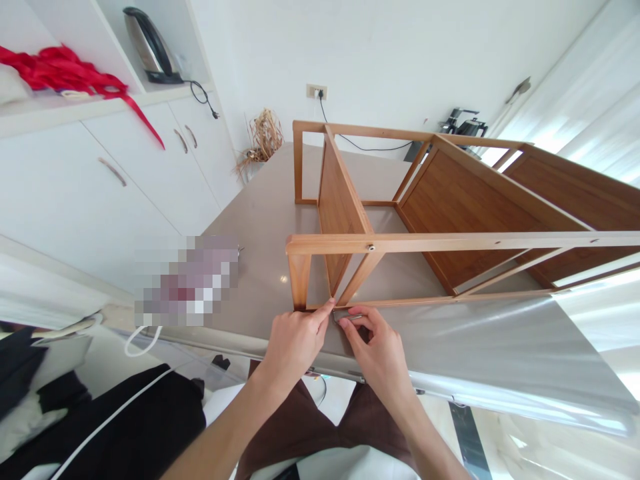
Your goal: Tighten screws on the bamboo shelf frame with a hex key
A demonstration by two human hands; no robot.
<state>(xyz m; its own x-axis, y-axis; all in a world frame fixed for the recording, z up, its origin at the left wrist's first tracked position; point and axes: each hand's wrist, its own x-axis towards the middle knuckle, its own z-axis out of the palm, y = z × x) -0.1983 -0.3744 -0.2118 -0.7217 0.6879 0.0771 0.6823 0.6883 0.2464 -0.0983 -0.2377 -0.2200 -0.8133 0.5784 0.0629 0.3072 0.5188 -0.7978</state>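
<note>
A bamboo shelf frame (450,242) lies on its side on a beige countertop (265,220), with slatted panels such as the one (343,207) standing up from it. My left hand (295,347) is at the frame's near lower rail (400,302), its index finger touching the rail near a corner. What its hidden fingers do cannot be seen. My right hand (373,350) pinches a small metal piece (347,317) between thumb and fingers, right beside that same corner. The piece is partly hidden by my fingers.
A pixelated blurred object (187,280) sits on the counter left of my hands. White cabinets (125,187), a steel kettle (150,43) and a red cloth (65,73) are at the left. Dark clothing (125,420) lies low on the left.
</note>
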